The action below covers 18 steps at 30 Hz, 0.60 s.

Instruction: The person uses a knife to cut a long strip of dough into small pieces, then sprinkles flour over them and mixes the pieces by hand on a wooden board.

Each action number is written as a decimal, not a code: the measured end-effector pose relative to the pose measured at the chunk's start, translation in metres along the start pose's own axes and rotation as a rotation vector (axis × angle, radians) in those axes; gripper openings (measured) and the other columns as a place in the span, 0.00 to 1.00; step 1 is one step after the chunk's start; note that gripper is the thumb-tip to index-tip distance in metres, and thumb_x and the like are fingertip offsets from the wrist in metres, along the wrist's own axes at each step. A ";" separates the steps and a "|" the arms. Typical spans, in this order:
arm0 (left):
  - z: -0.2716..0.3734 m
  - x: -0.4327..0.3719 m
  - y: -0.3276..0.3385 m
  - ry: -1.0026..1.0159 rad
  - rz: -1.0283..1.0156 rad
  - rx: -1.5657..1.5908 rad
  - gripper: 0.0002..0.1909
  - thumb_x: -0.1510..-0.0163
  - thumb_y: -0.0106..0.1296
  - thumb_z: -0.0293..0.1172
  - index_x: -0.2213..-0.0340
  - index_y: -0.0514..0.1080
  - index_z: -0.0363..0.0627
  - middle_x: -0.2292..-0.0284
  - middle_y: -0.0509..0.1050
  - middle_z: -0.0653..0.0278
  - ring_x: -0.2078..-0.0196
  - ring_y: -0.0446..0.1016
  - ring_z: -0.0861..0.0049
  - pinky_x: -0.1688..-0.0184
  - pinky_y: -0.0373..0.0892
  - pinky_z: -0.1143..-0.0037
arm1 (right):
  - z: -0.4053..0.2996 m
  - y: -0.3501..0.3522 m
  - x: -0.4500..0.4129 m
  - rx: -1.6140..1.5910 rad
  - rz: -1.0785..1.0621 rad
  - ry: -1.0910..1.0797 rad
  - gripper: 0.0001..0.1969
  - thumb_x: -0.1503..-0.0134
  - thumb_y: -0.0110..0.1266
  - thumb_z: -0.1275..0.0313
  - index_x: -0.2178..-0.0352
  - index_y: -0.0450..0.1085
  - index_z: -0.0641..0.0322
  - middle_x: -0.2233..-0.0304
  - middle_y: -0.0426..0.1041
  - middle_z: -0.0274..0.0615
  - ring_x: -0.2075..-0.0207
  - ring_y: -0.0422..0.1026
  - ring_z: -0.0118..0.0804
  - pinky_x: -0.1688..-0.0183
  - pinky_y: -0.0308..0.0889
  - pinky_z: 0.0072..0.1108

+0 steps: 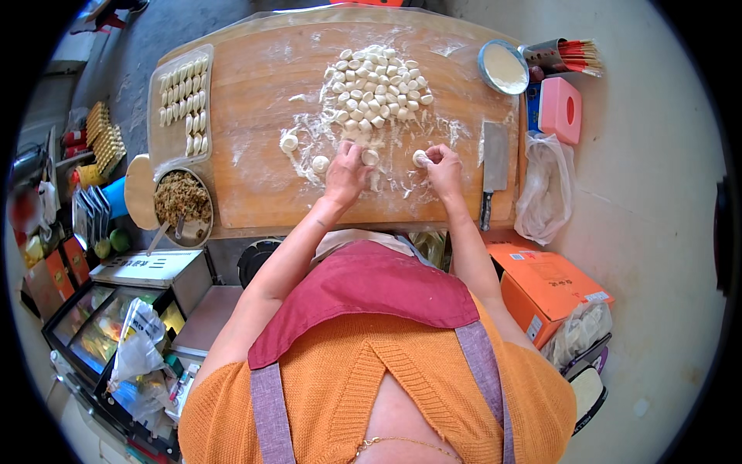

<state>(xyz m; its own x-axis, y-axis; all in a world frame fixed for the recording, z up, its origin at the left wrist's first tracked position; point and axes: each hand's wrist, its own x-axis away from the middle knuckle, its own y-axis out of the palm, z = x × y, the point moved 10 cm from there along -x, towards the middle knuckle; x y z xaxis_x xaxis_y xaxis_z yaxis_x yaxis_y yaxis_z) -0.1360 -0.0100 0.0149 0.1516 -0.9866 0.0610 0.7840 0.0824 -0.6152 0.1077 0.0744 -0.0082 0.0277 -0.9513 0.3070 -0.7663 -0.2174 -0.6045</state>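
Observation:
A floured wooden board point(261, 116) lies before me. At its near middle my left hand point(343, 177) rests palm down, with a small dough piece point(370, 157) by its thumb and fingers; whether it grips anything underneath is hidden. My right hand point(445, 168) pinches another round dough piece point(419, 158) between thumb and fingers, on or just over the board. Left of my left hand are a flattened dough round point(320, 164) and, farther off, a second dough round point(288, 142). Beyond both hands spreads a heap of many cut dough pieces point(377, 81) dusted with flour.
Left, a plastic tray point(153, 116) holds rows of folded dumplings point(184, 93), above a metal bowl of minced filling point(182, 200). Right, a cleaver point(495, 156) lies on the board, near a bowl of flour point(503, 68), a pink box point(561, 110) and a plastic bag point(545, 188).

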 end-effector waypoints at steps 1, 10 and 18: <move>-0.002 0.001 -0.001 0.002 0.002 0.001 0.24 0.53 0.65 0.26 0.54 0.69 0.43 0.56 0.69 0.52 0.57 0.73 0.50 0.57 0.71 0.59 | 0.008 0.002 -0.002 -0.024 -0.043 0.071 0.09 0.51 0.68 0.74 0.69 0.76 0.64 0.72 0.80 0.46 0.69 0.79 0.41 0.63 0.73 0.29; -0.007 0.005 -0.006 -0.006 0.016 0.030 0.23 0.53 0.65 0.25 0.55 0.69 0.43 0.57 0.69 0.52 0.57 0.73 0.50 0.57 0.70 0.60 | 0.002 0.000 0.006 0.092 -0.010 0.061 0.10 0.51 0.67 0.74 0.67 0.78 0.65 0.70 0.81 0.48 0.67 0.80 0.41 0.63 0.73 0.30; -0.005 0.003 -0.005 0.009 0.016 0.014 0.22 0.53 0.65 0.26 0.56 0.69 0.42 0.57 0.69 0.52 0.57 0.73 0.50 0.57 0.71 0.60 | -0.001 -0.001 -0.002 0.226 0.011 -0.003 0.08 0.48 0.65 0.72 0.68 0.76 0.66 0.72 0.78 0.48 0.69 0.78 0.45 0.63 0.71 0.33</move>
<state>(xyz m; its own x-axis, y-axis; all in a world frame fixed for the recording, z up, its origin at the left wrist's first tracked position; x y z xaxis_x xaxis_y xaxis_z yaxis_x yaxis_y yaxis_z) -0.1431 -0.0138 0.0143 0.1582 -0.9864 0.0440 0.7900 0.0997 -0.6049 0.1076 0.0765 -0.0077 0.0223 -0.9544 0.2977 -0.6034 -0.2503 -0.7571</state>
